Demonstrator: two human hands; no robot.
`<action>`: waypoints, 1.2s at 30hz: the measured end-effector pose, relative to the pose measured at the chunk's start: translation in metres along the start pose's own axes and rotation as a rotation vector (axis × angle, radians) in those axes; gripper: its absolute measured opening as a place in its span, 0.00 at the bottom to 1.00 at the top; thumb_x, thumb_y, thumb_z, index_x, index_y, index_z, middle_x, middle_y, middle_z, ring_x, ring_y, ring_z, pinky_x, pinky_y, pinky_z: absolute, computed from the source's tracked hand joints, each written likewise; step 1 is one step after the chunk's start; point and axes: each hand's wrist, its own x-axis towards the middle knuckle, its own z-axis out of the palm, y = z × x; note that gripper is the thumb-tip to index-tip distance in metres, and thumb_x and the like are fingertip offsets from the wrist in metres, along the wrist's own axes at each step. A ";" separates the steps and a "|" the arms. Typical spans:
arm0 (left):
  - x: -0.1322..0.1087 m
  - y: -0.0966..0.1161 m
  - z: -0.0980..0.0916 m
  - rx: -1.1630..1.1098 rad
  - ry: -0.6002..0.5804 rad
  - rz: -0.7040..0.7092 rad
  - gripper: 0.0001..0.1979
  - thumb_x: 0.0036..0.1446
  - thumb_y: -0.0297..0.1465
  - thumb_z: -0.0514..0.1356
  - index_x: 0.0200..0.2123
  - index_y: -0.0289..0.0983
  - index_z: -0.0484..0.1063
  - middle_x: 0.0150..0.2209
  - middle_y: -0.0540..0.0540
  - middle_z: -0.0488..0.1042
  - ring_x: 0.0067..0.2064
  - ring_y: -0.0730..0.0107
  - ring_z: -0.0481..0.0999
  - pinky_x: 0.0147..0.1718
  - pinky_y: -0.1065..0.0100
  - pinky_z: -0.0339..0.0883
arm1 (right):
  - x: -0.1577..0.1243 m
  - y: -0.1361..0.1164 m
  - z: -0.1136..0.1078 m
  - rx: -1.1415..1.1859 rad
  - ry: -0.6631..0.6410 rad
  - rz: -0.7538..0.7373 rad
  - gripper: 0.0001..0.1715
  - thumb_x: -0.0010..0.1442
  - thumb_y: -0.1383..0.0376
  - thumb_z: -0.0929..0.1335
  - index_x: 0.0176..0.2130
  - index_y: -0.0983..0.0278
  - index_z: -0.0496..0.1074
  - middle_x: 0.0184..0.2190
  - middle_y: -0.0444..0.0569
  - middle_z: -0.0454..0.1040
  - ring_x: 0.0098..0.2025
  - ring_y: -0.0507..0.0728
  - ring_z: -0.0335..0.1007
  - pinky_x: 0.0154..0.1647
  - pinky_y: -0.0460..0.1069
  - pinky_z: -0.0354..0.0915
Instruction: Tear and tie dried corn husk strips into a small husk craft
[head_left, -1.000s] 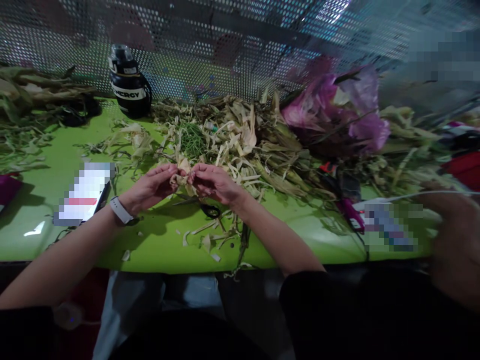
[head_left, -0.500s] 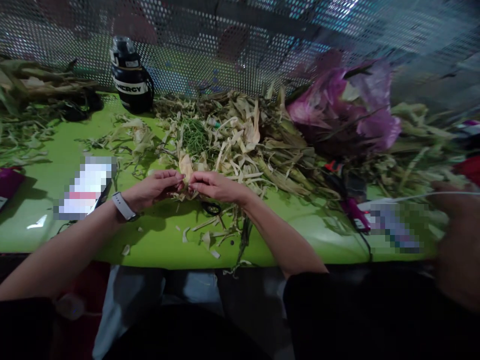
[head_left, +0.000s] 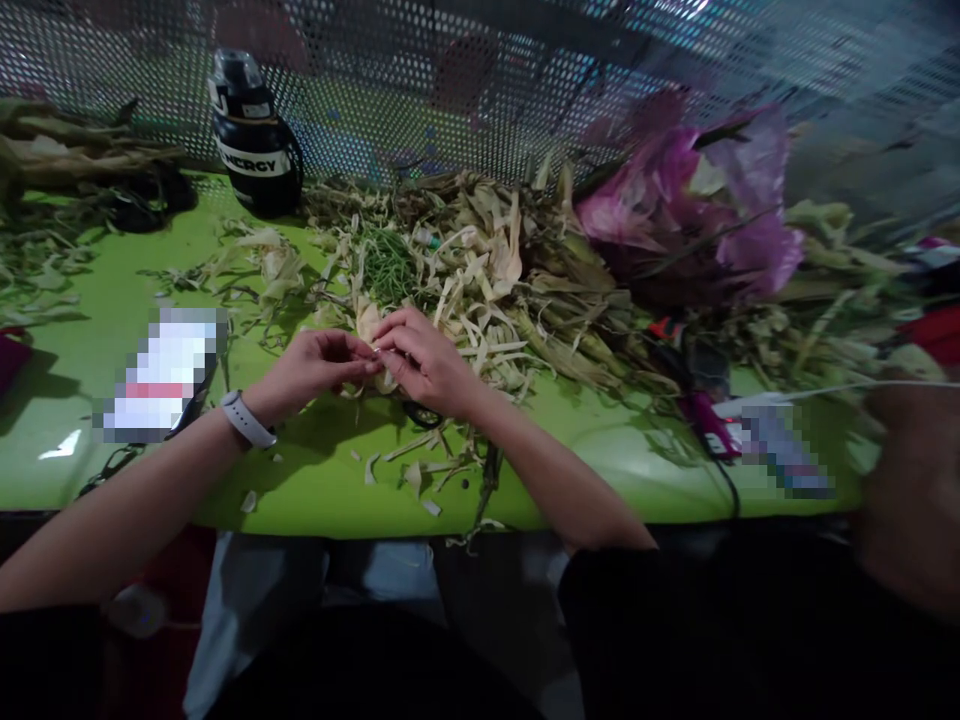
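Observation:
My left hand (head_left: 319,370), with a white band at the wrist, is closed in a pinch. Its fingertips meet those of my right hand (head_left: 427,365), also pinched, over the front of a heap of dried husks (head_left: 480,285). Whatever lies between the fingertips is too small to make out. Just behind my hands is a pale piece of husk (head_left: 367,315). A bunch of thin green strands (head_left: 386,265) rests on the heap. Black scissors handles (head_left: 422,414) show partly beneath my right hand.
A phone (head_left: 165,375) lies left of my hands and another phone (head_left: 787,450) at the right. A black bottle (head_left: 256,150) stands at the back, before a perforated panel (head_left: 375,90). A pink plastic bag (head_left: 690,210) sits back right. Another person's arm (head_left: 911,480) is at the right edge.
My right hand's fingers have lifted and moved left over the left fingertips, and the two hands are now closer together. The view has shifted slightly.

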 end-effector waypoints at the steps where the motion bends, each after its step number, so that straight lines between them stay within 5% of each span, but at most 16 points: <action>1: 0.000 0.000 0.001 0.041 -0.003 0.041 0.14 0.45 0.36 0.71 0.30 0.31 0.76 0.24 0.48 0.75 0.22 0.80 0.69 0.19 0.78 0.60 | 0.000 -0.001 0.002 0.005 -0.001 0.003 0.06 0.65 0.65 0.61 0.37 0.63 0.66 0.43 0.53 0.67 0.48 0.58 0.64 0.50 0.56 0.64; 4: -0.001 0.001 0.001 0.119 -0.019 0.158 0.13 0.48 0.37 0.69 0.28 0.31 0.77 0.22 0.47 0.76 0.21 0.79 0.69 0.20 0.77 0.61 | -0.001 -0.001 0.001 0.124 -0.009 0.084 0.06 0.63 0.65 0.62 0.41 0.63 0.66 0.46 0.53 0.65 0.43 0.55 0.65 0.43 0.53 0.66; 9: -0.003 0.002 -0.003 0.146 -0.048 0.261 0.10 0.51 0.35 0.68 0.32 0.33 0.80 0.25 0.46 0.78 0.21 0.80 0.69 0.19 0.78 0.61 | -0.002 0.009 -0.004 0.275 -0.176 0.227 0.24 0.58 0.73 0.61 0.54 0.64 0.64 0.51 0.52 0.66 0.28 0.47 0.59 0.31 0.47 0.63; 15: -0.004 0.003 -0.002 0.113 -0.095 0.248 0.08 0.50 0.34 0.69 0.31 0.34 0.80 0.25 0.47 0.79 0.20 0.79 0.71 0.18 0.78 0.63 | -0.001 0.020 -0.001 0.288 -0.156 0.117 0.09 0.61 0.66 0.66 0.42 0.66 0.74 0.38 0.49 0.73 0.38 0.52 0.69 0.40 0.49 0.66; 24: 0.001 -0.004 -0.004 -0.088 0.051 0.043 0.13 0.46 0.36 0.71 0.36 0.36 0.82 0.32 0.44 0.82 0.26 0.74 0.78 0.23 0.77 0.71 | -0.001 0.023 -0.011 0.108 -0.035 -0.056 0.09 0.63 0.62 0.67 0.37 0.62 0.77 0.39 0.50 0.77 0.41 0.53 0.73 0.43 0.51 0.68; 30: 0.006 -0.005 -0.010 -0.253 0.002 -0.154 0.12 0.44 0.32 0.72 0.34 0.36 0.81 0.35 0.43 0.82 0.28 0.76 0.78 0.20 0.82 0.67 | -0.002 0.012 -0.010 -0.009 0.068 -0.061 0.12 0.64 0.60 0.66 0.33 0.64 0.74 0.31 0.48 0.73 0.35 0.52 0.68 0.37 0.49 0.65; 36: 0.009 -0.004 -0.013 -0.292 -0.034 -0.192 0.08 0.43 0.27 0.72 0.31 0.35 0.81 0.31 0.43 0.81 0.27 0.76 0.77 0.17 0.82 0.64 | -0.005 -0.001 -0.012 0.043 -0.037 -0.091 0.07 0.62 0.64 0.65 0.32 0.63 0.72 0.32 0.47 0.72 0.34 0.52 0.67 0.35 0.49 0.65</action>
